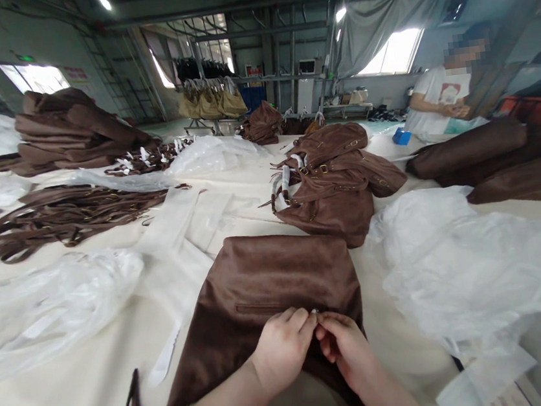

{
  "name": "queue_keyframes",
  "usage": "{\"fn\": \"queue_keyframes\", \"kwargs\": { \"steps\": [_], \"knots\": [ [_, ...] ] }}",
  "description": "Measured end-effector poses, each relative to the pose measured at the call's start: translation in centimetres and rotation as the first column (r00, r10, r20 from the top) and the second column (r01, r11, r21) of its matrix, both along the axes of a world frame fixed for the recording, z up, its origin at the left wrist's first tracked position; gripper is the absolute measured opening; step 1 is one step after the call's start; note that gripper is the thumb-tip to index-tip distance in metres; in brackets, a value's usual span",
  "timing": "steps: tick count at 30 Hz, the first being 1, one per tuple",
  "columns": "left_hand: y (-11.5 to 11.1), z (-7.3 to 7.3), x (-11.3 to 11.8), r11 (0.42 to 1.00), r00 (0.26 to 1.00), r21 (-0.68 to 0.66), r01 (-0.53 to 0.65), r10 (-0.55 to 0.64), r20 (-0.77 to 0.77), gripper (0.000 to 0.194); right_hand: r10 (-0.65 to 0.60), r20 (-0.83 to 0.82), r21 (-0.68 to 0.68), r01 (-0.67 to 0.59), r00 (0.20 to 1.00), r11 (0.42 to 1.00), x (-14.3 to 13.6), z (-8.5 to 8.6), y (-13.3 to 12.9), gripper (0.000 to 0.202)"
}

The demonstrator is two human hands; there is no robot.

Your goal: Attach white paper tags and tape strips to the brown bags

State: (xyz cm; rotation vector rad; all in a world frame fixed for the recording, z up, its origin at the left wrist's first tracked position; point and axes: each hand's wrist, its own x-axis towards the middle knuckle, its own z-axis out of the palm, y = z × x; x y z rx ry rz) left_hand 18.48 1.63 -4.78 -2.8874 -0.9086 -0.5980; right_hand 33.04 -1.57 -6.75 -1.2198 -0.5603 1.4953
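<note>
A cream-covered table [169, 338] filled the scene, and the large brown bag [282, 267] lay on it nearest the wearer, its zip side up. Clock directions run from that bag, twelve being straight ahead. A crumpled plastic sheet [471, 252] spread at three o'clock, and another plastic wrap [67, 304] at nine. A heap of brown material [71, 131] rose between ten and eleven; brown rolls [479, 150] lay at two. Stacked brown bags [334, 183] sat at one, just beyond the large bag. A person [443, 92] in a white shirt stood past the table between one and two, near a small blue box [402, 136]. A pile of straps [77, 218] lay at ten.

The left hand [282, 351] and right hand [348, 344] met over the bag's near right part, fingertips pinched together around a tiny pale piece [315, 312], too small to identify.
</note>
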Motion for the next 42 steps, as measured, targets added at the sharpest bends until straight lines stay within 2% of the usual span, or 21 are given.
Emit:
{"fn": "queue_keyframes", "kwargs": {
  "steps": [4,7,8,9,11,12,13,14,17,18,20,23,25,28,30,32,33,34,36,39,42],
  "knots": [
    [-0.1,0.4,-0.2,0.998,0.998,-0.038,0.052,-0.053,-0.016,0.024,-0.009,0.026,-0.030,0.010,1.000,1.000,-0.1,0.0,0.1,0.037],
    [-0.1,0.6,-0.1,0.974,0.991,-0.220,0.052,-0.024,0.128,0.024,0.004,0.059,-0.031,-0.003,0.998,1.000,-0.2,-0.2,0.1,0.037],
    [0.0,0.6,0.0,0.941,0.976,-0.337,0.021,0.054,0.213,0.028,0.011,0.078,-0.035,-0.008,0.997,0.999,-0.3,-0.3,0.1,0.037],
    [0.1,0.5,0.1,0.876,0.944,-0.482,-0.018,0.174,0.281,0.032,0.019,0.102,-0.038,-0.015,0.995,0.999,-0.3,-0.3,0.2,0.036],
    [0.3,0.3,0.3,0.648,0.861,-0.758,-0.073,0.425,0.280,0.042,0.047,0.167,-0.051,-0.039,0.985,0.998,-0.4,-0.4,0.2,0.036],
    [0.4,0.2,0.5,0.536,0.840,-0.840,-0.080,0.490,0.233,0.046,0.064,0.201,-0.056,-0.053,0.978,0.997,-0.4,-0.5,0.3,0.037],
    [0.5,0.1,0.6,0.462,0.841,-0.883,-0.081,0.507,0.188,0.047,0.076,0.238,-0.057,-0.064,0.968,0.996,-0.5,-0.6,0.4,0.037],
    [0.6,0.0,0.7,0.435,0.858,-0.897,-0.080,0.488,0.160,0.046,0.085,0.280,-0.051,-0.073,0.956,0.996,-0.5,-0.7,0.5,0.037],
    [0.8,-0.2,0.8,0.498,0.906,-0.865,-0.061,0.391,0.162,0.038,0.131,0.464,-0.041,-0.126,0.876,0.991,-0.9,-1.0,0.6,0.034],
    [0.9,-0.3,0.8,0.504,0.911,-0.862,-0.054,0.379,0.165,0.035,0.151,0.556,-0.037,-0.157,0.817,0.987,-1.0,-0.8,0.4,0.033],
    [1.0,-0.5,0.7,0.482,0.912,-0.875,-0.035,0.374,0.170,0.031,0.132,0.767,0.015,-0.224,0.628,0.974,-0.9,0.3,-0.4,0.031],
    [1.5,-1.4,0.6,0.455,0.911,-0.890,-0.040,0.382,0.155,0.031,-0.055,0.958,0.148,-0.323,0.280,0.935,0.5,3.2,-2.7,0.022],
    [2.0,-2.1,0.6,0.478,0.921,-0.876,-0.065,0.367,0.132,0.033,-0.149,0.978,0.189,-0.312,0.147,0.931,3.1,5.6,-4.8,0.017],
    [2.7,-3.0,0.6,0.458,0.931,-0.887,-0.055,0.344,0.120,0.033,-0.264,0.964,0.263,-0.056,-0.014,0.963,9.9,8.9,-9.2,0.021],
    [2.9,-3.2,0.6,0.428,0.935,-0.903,-0.035,0.333,0.122,0.032,-0.305,0.934,0.341,0.203,-0.188,0.918,15.7,10.3,-12.7,0.024],
    [3.0,-3.2,0.6,0.403,0.934,-0.915,-0.030,0.338,0.118,0.031,-0.174,0.942,0.285,0.415,-0.285,0.864,21.1,10.7,-16.3,0.030],
    [3.0,-3.2,0.6,0.391,0.932,-0.920,-0.033,0.345,0.113,0.032,-0.093,0.956,0.226,0.496,-0.277,0.838,23.4,10.5,-17.9,0.031],
    [3.1,-3.2,0.6,0.378,0.929,-0.925,-0.037,0.355,0.109,0.033,-0.033,0.976,0.148,0.548,-0.214,0.823,25.2,10.0,-19.5,0.032],
    [3.1,-3.3,0.6,0.350,0.923,-0.936,-0.034,0.370,0.105,0.035,0.005,1.000,-0.008,0.567,0.007,0.824,27.5,8.8,-22.0,0.034],
    [3.3,-3.4,0.5,0.335,0.919,-0.942,0.000,0.371,0.132,0.036,-0.093,0.943,-0.082,0.495,0.318,0.865,27.9,6.9,-24.2,0.036],
    [3.3,-3.3,0.4,0.328,0.921,-0.945,0.010,0.364,0.136,0.036,-0.218,0.878,-0.035,0.510,0.427,0.859,26.8,6.3,-24.7,0.039]
  ]
}}
